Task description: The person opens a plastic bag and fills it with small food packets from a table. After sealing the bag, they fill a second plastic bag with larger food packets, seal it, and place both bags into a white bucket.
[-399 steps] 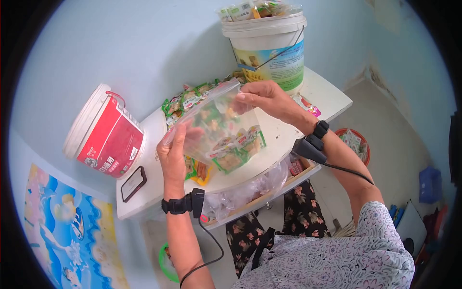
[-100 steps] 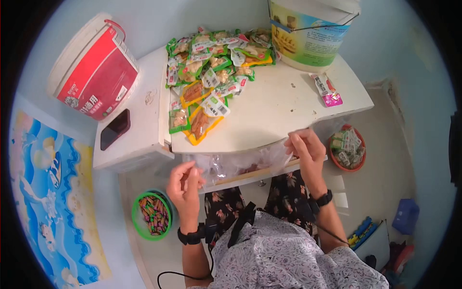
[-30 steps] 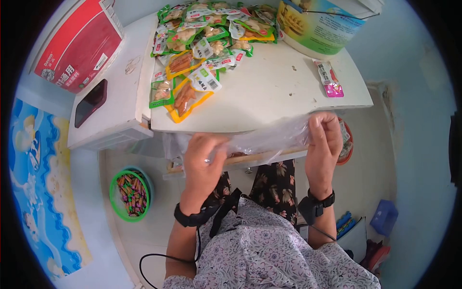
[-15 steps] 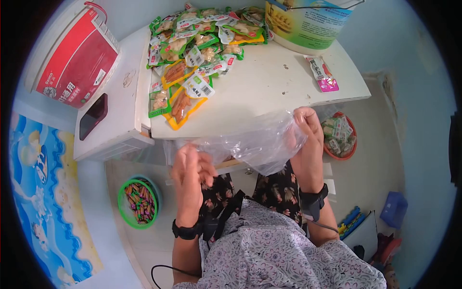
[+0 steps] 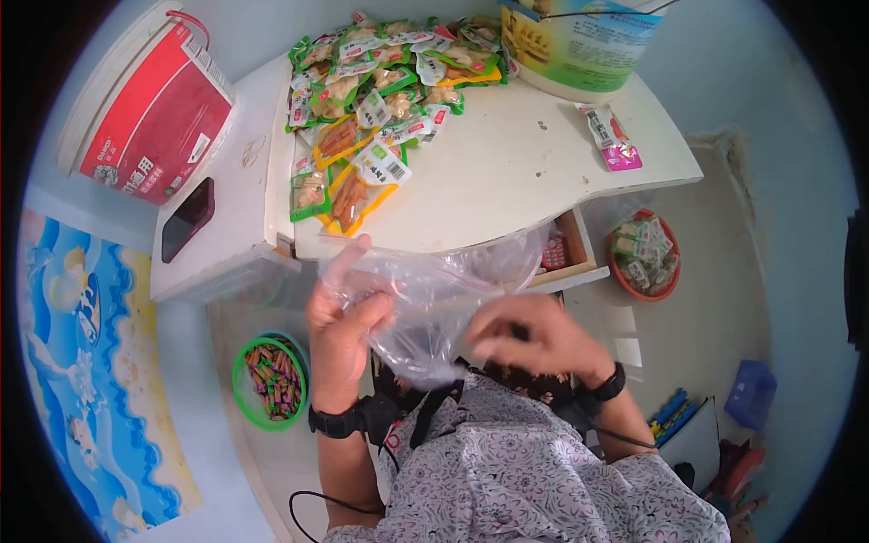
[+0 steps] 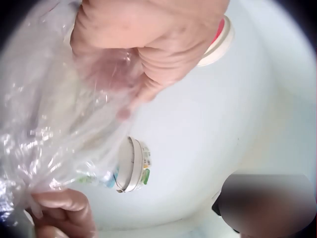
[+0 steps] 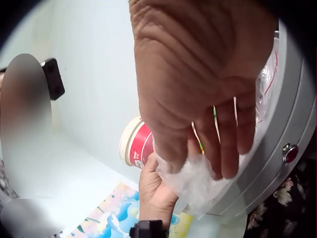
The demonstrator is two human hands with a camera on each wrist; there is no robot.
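A clear plastic bag hangs between both hands in front of the desk edge, creased and drawn to a narrow lower end. My left hand holds its left side, index finger pointing up and thumb bent against the film. In the left wrist view, bag film covers part of that hand's fingers. My right hand, blurred in the head view, is at the bag's lower right. The left wrist view shows its curled fingers pinching the gathered film. Beneath the desk top, an open drawer holds more clear plastic.
Snack packets are heaped at the desk's back left; a pink-and-white packet lies right. A red bucket, a phone and a colourful bucket stand around. Baskets, one green and one orange, sit on the floor.
My right hand has come from the bag's upper right down and inward. The bag, earlier stretched wide between both hands, is now bunched and hangs lower. The snack-filled bag from 13 seconds ago is gone.
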